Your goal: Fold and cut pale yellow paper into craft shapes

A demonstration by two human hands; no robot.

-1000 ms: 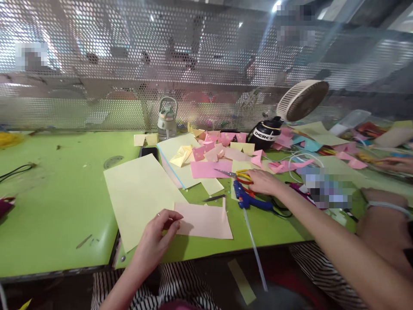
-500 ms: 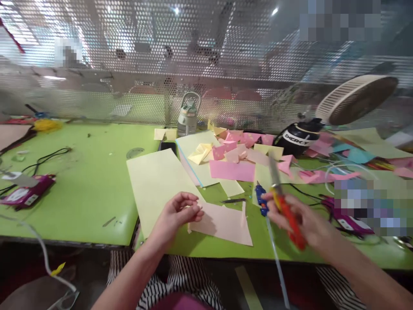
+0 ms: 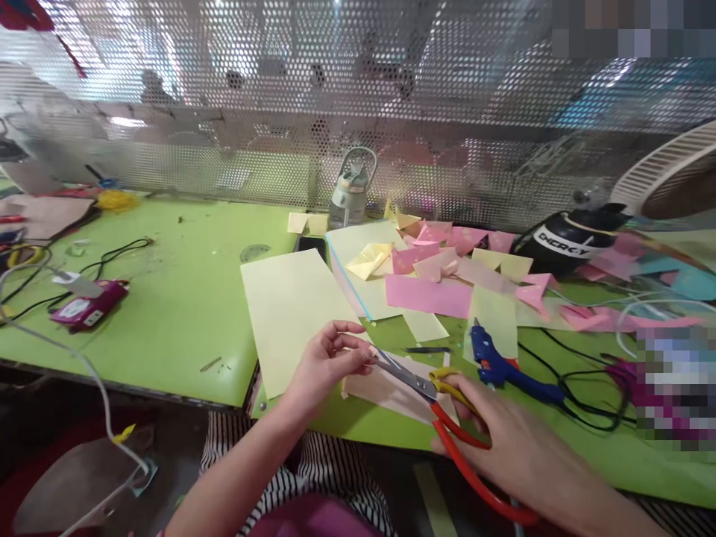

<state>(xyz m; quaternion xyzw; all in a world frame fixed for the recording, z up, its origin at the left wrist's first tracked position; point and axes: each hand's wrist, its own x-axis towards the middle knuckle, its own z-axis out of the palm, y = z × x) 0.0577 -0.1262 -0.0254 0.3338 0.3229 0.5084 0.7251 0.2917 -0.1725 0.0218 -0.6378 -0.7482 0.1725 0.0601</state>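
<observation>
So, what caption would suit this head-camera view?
Right hand holds scissors, blades beside the left hand, over pale pink paper; blue glue gun nearby.

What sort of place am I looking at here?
Probably a shared craft workroom: a glue gun and cut pink paper lie on a green table, scissors are in the right hand, and a perforated screen stands behind.

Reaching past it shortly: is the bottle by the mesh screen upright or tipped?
Upright: the bottle stands on the table, its lid and carry loop on top.
</observation>
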